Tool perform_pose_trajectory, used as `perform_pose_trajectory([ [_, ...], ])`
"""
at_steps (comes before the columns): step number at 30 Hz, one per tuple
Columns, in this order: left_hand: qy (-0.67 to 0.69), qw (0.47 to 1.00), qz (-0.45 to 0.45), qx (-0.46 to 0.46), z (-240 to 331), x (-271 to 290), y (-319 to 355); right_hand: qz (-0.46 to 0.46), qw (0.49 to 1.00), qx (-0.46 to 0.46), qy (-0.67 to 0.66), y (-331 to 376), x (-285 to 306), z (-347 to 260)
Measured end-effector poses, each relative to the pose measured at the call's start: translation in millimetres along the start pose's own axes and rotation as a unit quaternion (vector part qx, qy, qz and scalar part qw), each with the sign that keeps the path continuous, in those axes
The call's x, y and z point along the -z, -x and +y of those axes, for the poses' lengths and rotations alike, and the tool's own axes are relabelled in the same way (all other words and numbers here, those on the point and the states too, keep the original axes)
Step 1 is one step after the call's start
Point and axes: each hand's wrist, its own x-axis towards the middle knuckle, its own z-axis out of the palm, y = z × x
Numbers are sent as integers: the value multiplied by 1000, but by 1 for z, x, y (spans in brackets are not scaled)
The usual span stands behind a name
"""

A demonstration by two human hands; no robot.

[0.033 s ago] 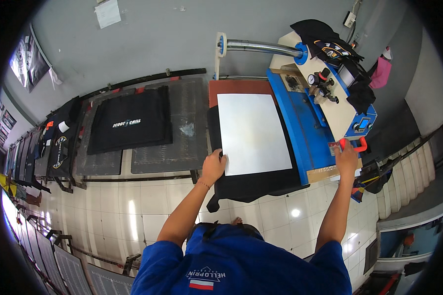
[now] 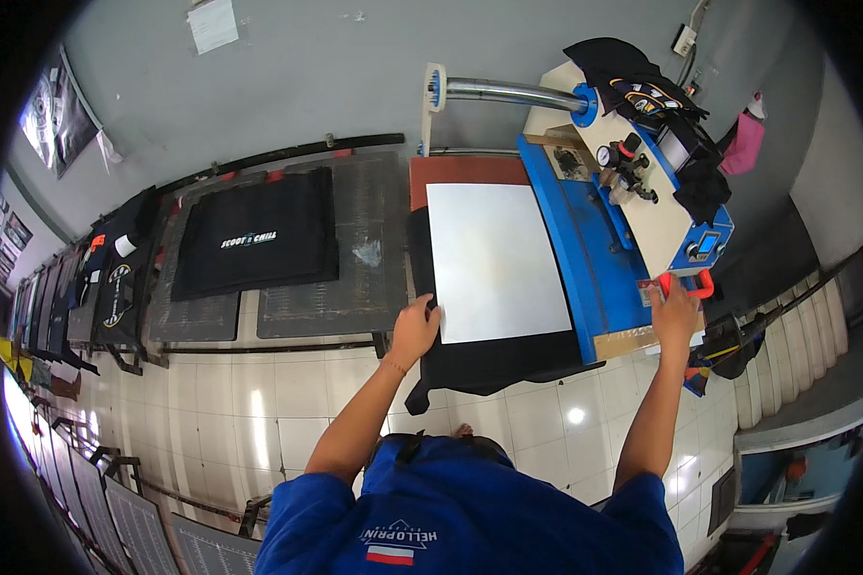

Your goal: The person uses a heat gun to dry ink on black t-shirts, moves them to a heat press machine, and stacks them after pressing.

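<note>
A large white sheet (image 2: 497,264) lies flat over a black cloth (image 2: 499,362), probably a garment, on the lower bed of a heat press. The cloth hangs over the bed's near edge. My left hand (image 2: 417,329) is closed at the cloth's left edge, beside the sheet's near left corner; its fingertips are partly hidden. My right hand (image 2: 674,311) is wrapped round the red handle (image 2: 704,285) at the front of the press head. The blue upper plate (image 2: 594,254) of the press sits to the right of the sheet.
The reddish-brown pad (image 2: 465,171) shows behind the sheet. On the left, a black printed cloth (image 2: 259,240) lies on grey boards (image 2: 364,259). Black cloths (image 2: 623,72) are draped over the press. Its control box (image 2: 708,244) and pressure gauge (image 2: 608,156) face me.
Almost nothing differs; the whole view has shifted very slightly. Both hands stay in the same places.
</note>
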Motion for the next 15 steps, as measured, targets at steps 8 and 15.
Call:
perform_pose_trajectory([
  [8, -23, 991, -46, 124, -32, 27, 140, 202, 923, -77, -319, -9, 0, 72],
  [15, -158, 942, -208, 211, -174, -51, 275, 218, 884, 7, -413, -22, -7, 65],
])
